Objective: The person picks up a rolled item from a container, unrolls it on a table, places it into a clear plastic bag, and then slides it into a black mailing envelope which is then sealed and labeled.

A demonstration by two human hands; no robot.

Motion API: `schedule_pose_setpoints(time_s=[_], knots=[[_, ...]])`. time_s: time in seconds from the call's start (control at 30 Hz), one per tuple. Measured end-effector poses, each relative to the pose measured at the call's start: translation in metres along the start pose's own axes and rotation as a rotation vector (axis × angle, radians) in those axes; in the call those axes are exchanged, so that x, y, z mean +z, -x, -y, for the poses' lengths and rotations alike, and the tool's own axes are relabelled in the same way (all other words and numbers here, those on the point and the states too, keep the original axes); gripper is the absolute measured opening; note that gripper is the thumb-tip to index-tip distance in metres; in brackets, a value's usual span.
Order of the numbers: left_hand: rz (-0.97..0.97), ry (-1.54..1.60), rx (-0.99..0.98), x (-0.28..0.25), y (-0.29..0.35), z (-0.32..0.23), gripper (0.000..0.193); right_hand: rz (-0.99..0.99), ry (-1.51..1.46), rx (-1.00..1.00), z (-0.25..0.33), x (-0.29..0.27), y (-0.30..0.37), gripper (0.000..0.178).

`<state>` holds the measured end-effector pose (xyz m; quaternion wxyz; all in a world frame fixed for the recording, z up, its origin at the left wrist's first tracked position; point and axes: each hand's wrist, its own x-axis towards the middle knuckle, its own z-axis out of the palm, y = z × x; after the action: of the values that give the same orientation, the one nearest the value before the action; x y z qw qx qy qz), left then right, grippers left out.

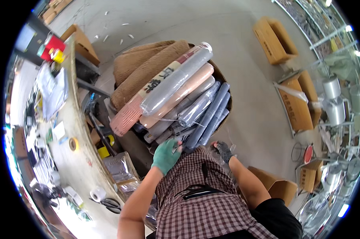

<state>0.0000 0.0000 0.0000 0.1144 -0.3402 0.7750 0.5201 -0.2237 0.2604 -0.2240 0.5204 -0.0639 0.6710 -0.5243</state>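
My left hand (167,156), in a green glove, is closed at the near edge of a large box of rolls. Its fingers curl by the lower ends of the dark blue-grey rolls (208,117); what they grip is hidden. To the right, at the checked apron (200,171), my right hand (223,150) wears a dark grey glove with bare fingertips. Its fingers are bent, and anything in them is too small to name. Also in the box lie a silver-grey wrapped roll (176,81), a peach roll (182,93), a pink patterned roll (128,115) and brown plush rolls (148,71).
A worktable (74,155) runs along my left, with yellow tape (73,144), a white roll (97,194) and black scissors (111,205). Open cartons (273,42) stand on the floor at right, beside metal racks (327,42). Another carton (275,183) is near my right forearm.
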Motion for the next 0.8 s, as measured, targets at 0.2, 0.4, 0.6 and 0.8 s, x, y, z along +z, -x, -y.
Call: schedule_pose_setpoints(time_s=[0.2, 0.4, 0.6, 0.8], knots=[[-0.366, -0.619, 0.295, 0.002, -0.131, -0.017, 0.07, -0.418, -0.21, 0.089, 0.039, 0.019, -0.089, 0.017], [-0.08, -0.474, -0.401, 0.024, -0.034, 0.114, 0.053, -0.533, -0.192, 0.033, 0.024, -0.004, -0.135, 0.024], [-0.564, 0.218, -0.64, 0.03, 0.074, 0.16, 0.034, -0.553, -0.1, 0.173, 0.046, 0.01, -0.154, 0.043], [-0.739, 1.055, -0.63, 0.076, -0.005, 0.142, 0.026, -0.507, -0.077, 0.353, 0.051, 0.003, -0.168, 0.068]])
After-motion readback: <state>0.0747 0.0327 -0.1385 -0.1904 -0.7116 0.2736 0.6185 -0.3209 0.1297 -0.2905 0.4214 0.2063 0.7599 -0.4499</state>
